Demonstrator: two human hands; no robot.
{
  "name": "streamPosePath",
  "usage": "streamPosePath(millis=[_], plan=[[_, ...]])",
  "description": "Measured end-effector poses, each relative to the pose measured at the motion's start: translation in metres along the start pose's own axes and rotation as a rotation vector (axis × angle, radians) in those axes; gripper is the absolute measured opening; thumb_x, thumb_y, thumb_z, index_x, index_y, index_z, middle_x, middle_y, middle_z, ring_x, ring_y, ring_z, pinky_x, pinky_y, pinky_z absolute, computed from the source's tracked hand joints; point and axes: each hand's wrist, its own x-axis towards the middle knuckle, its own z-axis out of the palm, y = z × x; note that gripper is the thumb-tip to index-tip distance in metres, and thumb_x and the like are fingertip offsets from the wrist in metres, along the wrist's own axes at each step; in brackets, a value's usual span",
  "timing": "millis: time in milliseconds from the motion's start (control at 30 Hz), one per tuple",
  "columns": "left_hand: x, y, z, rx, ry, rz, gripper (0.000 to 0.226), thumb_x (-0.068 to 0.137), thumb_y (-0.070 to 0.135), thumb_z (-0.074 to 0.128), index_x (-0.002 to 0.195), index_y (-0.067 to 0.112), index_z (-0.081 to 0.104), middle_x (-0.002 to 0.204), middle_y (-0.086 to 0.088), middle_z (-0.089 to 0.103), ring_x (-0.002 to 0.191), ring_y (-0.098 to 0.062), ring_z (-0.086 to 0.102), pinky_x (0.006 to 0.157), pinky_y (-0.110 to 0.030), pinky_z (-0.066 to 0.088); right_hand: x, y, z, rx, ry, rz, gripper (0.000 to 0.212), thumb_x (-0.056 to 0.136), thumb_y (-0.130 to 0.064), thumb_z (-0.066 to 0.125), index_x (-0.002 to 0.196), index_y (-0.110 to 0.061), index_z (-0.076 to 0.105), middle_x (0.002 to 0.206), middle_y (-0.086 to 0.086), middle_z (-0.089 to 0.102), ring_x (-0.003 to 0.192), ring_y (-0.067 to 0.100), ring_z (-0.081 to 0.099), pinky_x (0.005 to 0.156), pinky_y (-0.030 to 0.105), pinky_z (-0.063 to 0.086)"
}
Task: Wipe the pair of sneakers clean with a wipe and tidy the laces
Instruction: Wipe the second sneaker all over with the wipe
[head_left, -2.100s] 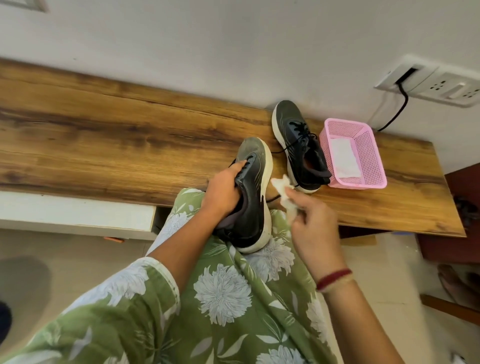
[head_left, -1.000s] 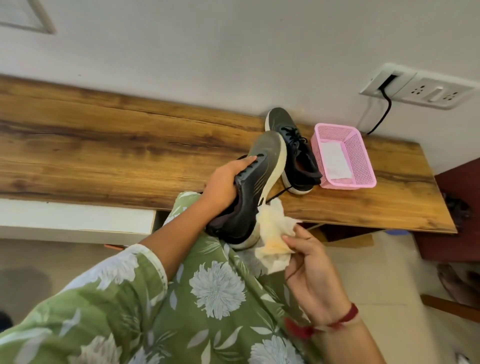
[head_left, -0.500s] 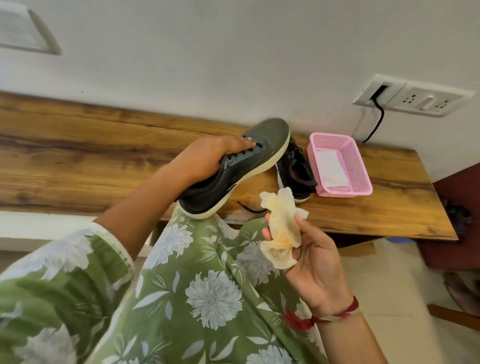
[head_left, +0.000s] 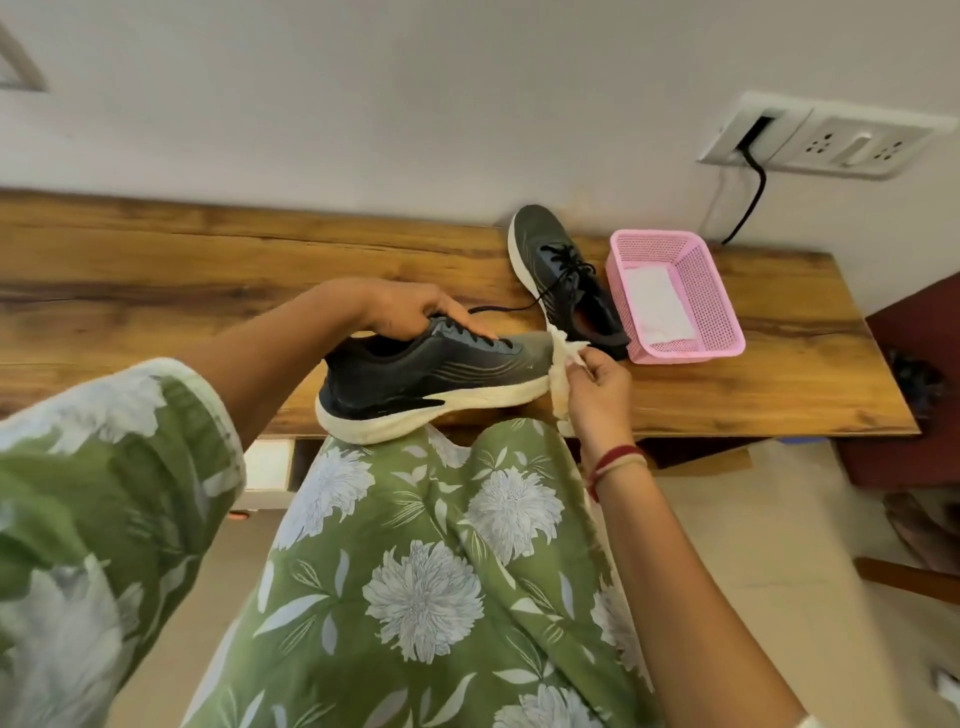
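A dark grey sneaker with a white sole (head_left: 431, 382) lies sideways on my knee, toe pointing right. My left hand (head_left: 415, 312) grips it from above at the collar and laces. My right hand (head_left: 595, 384) pinches a crumpled, yellowed wipe (head_left: 561, 364) against the toe of that sneaker. The second sneaker (head_left: 563, 275) stands on the wooden bench (head_left: 156, 275) behind, its black lace trailing loose to the left.
A pink mesh basket (head_left: 711, 291) with a white wipe inside sits right of the second sneaker. A wall socket panel (head_left: 826, 137) with a black cable hangs above it. My green floral clothing fills the foreground; a dark red piece of furniture stands far right.
My left hand has turned the sneaker side-on and lowered it onto my knee. My right hand rose from holding the wipe open-palmed and now presses it on the toe.
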Motion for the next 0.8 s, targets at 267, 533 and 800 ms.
streamPosePath(millis=[267, 533, 800], plan=[[0.031, 0.006, -0.009, 0.092, -0.195, -0.226, 0.072, 0.086, 0.011, 0.065, 0.140, 0.047, 0.033, 0.153, 0.002, 0.024, 0.138, -0.025, 0.028, 0.111, -0.042, 0.031, 0.010, 0.011, -0.003, -0.393, 0.083, -0.115, 0.026, 0.092, -0.007, 0.049, 0.112, -0.010, 0.065, 0.101, 0.011, 0.066, 0.086, 0.022, 0.056, 0.070, 0.022, 0.036], [0.000, 0.033, -0.004, 0.088, 0.246, -0.187, 0.047, 0.099, 0.035, 0.041, 0.144, 0.022, 0.034, 0.148, -0.005, 0.038, 0.133, -0.023, 0.037, 0.105, -0.037, 0.030, 0.011, 0.008, 0.008, -0.530, -0.033, -0.206, 0.029, 0.091, -0.005, 0.046, 0.112, -0.009, 0.064, 0.103, 0.010, 0.067, 0.095, 0.026, 0.060, 0.078, 0.026, 0.042], [0.018, 0.006, 0.034, 0.531, 0.305, -0.218, 0.071, 0.090, 0.060, 0.042, 0.148, 0.022, 0.026, 0.144, -0.010, 0.043, 0.130, -0.027, 0.042, 0.103, -0.039, 0.036, -0.004, 0.028, 0.026, -0.678, -0.060, -0.326, 0.043, 0.091, -0.002, 0.042, 0.131, -0.012, 0.052, 0.138, 0.005, 0.050, 0.128, 0.021, 0.044, 0.108, 0.028, 0.029]])
